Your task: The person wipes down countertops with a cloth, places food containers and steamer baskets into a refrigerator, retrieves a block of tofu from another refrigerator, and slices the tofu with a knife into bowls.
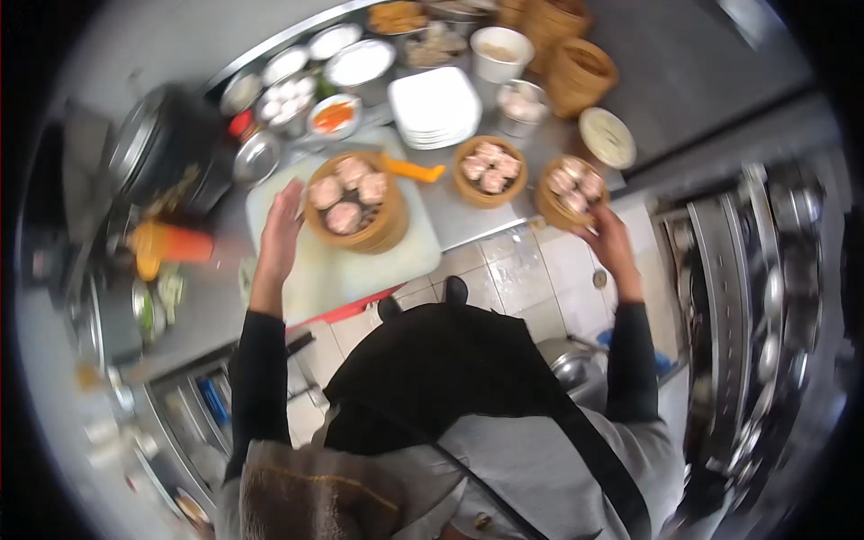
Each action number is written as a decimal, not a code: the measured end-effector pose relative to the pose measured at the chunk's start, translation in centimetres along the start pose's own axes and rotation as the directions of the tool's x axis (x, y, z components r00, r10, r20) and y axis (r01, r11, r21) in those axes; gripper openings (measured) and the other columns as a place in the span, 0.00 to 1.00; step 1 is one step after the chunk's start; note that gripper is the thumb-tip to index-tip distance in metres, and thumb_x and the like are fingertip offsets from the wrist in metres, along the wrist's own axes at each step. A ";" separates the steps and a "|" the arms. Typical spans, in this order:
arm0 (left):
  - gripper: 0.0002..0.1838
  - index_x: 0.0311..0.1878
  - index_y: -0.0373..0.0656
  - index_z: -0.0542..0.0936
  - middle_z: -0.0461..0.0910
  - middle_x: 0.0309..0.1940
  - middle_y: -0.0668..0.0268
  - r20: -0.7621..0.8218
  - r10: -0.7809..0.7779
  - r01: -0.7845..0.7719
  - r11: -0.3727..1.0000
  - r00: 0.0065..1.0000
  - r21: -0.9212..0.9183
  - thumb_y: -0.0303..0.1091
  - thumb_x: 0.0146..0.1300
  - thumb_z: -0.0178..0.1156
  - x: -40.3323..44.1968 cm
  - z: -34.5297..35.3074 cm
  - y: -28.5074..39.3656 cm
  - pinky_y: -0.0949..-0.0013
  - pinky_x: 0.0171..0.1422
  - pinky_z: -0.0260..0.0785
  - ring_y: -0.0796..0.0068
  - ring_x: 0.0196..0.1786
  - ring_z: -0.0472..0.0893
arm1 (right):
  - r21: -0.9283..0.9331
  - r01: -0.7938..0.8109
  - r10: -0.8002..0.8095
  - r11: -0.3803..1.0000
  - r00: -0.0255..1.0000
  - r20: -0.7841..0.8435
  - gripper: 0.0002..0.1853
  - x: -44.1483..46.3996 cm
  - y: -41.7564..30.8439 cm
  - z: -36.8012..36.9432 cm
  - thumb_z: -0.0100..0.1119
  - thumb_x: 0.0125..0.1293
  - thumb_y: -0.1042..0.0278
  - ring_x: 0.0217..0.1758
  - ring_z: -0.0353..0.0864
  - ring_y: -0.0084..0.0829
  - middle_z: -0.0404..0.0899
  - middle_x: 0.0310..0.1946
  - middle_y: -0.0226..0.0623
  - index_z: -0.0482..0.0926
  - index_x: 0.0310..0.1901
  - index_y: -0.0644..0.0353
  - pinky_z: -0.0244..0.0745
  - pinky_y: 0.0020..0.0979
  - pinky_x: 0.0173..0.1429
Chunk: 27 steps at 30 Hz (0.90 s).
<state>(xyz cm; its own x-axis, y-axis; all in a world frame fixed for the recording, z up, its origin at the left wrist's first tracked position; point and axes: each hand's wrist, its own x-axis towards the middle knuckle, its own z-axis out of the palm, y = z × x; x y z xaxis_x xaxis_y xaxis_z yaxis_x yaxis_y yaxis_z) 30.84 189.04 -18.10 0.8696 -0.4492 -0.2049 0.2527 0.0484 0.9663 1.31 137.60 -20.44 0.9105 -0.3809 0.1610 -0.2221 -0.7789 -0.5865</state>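
My left hand [282,236] is flat with its fingers stretched out, beside the left wall of a bamboo steamer [382,232]; I cannot tell if it touches. That steamer stands on a white cutting board [315,281] and holds several pinkish dumplings [343,217]. At the counter's front edge, my right hand [612,241] grips the near rim of a smaller bamboo steamer [555,210], also filled with dumplings [574,185]. Whether it is raised off the counter is unclear. Between them sits another small bamboo steamer [489,195] with dumplings.
Behind stand square white plates [436,106], a tub of pale pieces [522,106], a white bucket [501,54] and stacked bamboo steamers [576,79]. An orange-handled tool [414,169] lies near the board. Bowls, eggs [286,99] and orange bottles [171,244] are to the left.
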 end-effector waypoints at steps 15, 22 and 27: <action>0.42 0.73 0.35 0.67 0.72 0.69 0.59 0.019 -0.095 0.096 0.991 0.995 -0.093 0.66 0.75 0.43 0.0 4.9 6.7 0.64 0.77 0.55 0.68 0.71 0.70 | 0.364 0.480 -0.573 0.798 0.791 0.214 0.28 8.8 -29.2 7.7 0.73 0.60 0.51 0.32 0.80 0.33 0.81 0.37 0.38 0.75 0.57 0.57 0.75 0.35 0.38; 0.32 0.73 0.40 0.65 0.72 0.69 0.61 0.084 -0.085 0.096 0.986 0.993 -0.135 0.56 0.79 0.44 0.2 5.3 6.1 0.63 0.75 0.64 0.70 0.70 0.72 | 0.194 -0.069 0.033 0.978 0.982 0.184 0.23 5.4 -13.4 8.5 0.72 0.62 0.60 0.30 0.81 0.39 0.79 0.26 0.39 0.72 0.54 0.55 0.76 0.38 0.37; 0.36 0.73 0.38 0.66 0.70 0.71 0.61 0.052 -0.102 0.106 0.991 0.993 -0.076 0.59 0.78 0.44 0.8 4.5 5.6 0.65 0.77 0.59 0.70 0.71 0.71 | 0.104 -0.160 0.154 0.982 0.986 0.064 0.28 4.1 -7.9 13.6 0.77 0.56 0.58 0.33 0.83 0.43 0.80 0.28 0.42 0.72 0.53 0.53 0.77 0.42 0.38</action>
<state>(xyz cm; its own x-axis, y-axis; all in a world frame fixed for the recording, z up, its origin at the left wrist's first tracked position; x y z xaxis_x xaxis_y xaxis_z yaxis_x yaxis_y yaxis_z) 31.03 184.92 -12.14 0.8159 -0.4977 -0.2942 0.3749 0.0681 0.9245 11.53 148.96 -25.96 0.8858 -0.4637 0.0182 -0.3273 -0.6522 -0.6837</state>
